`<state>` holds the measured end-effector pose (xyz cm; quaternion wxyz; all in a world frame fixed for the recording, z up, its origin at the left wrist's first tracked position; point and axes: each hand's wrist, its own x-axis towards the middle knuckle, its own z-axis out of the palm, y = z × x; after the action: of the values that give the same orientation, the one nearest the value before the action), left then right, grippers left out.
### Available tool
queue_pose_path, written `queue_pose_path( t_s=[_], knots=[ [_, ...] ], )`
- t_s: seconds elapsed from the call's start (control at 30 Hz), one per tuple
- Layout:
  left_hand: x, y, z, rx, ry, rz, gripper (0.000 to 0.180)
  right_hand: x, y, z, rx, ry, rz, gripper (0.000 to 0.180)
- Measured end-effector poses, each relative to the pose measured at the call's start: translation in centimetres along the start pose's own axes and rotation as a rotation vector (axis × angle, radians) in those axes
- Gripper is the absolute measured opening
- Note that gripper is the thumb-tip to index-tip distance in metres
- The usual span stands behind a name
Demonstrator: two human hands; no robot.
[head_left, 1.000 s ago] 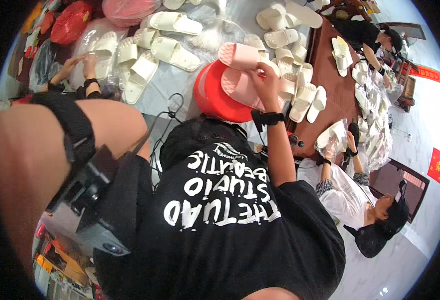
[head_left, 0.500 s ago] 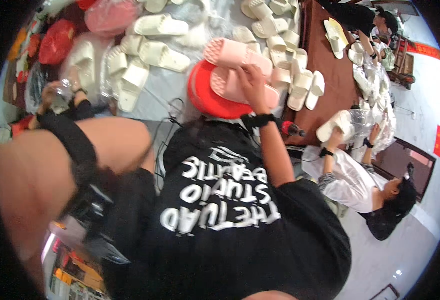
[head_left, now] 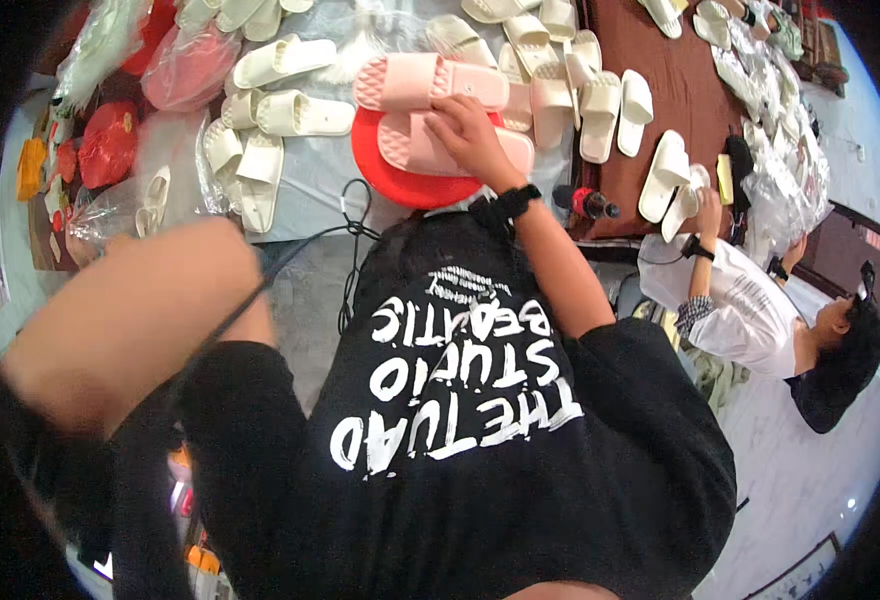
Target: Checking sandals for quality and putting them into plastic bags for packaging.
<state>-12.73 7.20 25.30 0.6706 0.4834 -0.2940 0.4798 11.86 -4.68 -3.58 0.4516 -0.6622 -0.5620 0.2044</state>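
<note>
Two pink slippers [head_left: 400, 82] lie side by side over a round red stool-like seat [head_left: 380, 175], toes to the left. My right hand [head_left: 475, 140] reaches up to them with bent fingers, gripping at the inner edge where the two meet; the thumb is hidden. A black band circles that wrist. My left forearm [head_left: 130, 300], blurred and large, is folded back toward the left rim; its hand lies beyond the picture. Cream slippers [head_left: 305, 112] lie to the left of the pink pair, with more cream slippers [head_left: 600, 105] to the right.
A dark cable [head_left: 350, 225] loops beside the seat. A bottle with a red label [head_left: 585, 203] lies by the brown table [head_left: 650, 60]. At right a co-worker in white [head_left: 750, 310] handles cream slippers near clear plastic bags [head_left: 785, 180]. Red wrapped things [head_left: 110, 145] stand far left.
My left hand has moved out past the left rim. The whole view has shifted, while my right hand stays at the pink slippers. The co-worker's hand now holds a slipper beside another one.
</note>
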Motion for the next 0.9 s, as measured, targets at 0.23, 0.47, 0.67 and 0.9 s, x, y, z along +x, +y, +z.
queue_pose_path(
  t_s=[0.23,0.47,0.67,0.9],
  knots=[
    [0.6,-3.2,5.1,-0.068,-0.053,-0.057,0.025,0.5,2.8,-0.2,0.041,-0.008,-0.118,0.034],
    [1.5,-6.0,8.4,-0.120,-0.096,-0.106,0.024,-0.9,2.3,-0.5,-0.008,0.047,-0.191,0.036],
    [0.3,-9.7,10.5,-0.222,-0.050,-0.100,0.023,-0.7,2.6,0.1,-0.032,0.080,-0.214,0.035],
    [-0.1,-10.1,11.4,-0.264,-0.070,-0.076,0.023,-1.3,1.7,-0.4,-0.049,0.088,-0.184,0.038]
  ],
)
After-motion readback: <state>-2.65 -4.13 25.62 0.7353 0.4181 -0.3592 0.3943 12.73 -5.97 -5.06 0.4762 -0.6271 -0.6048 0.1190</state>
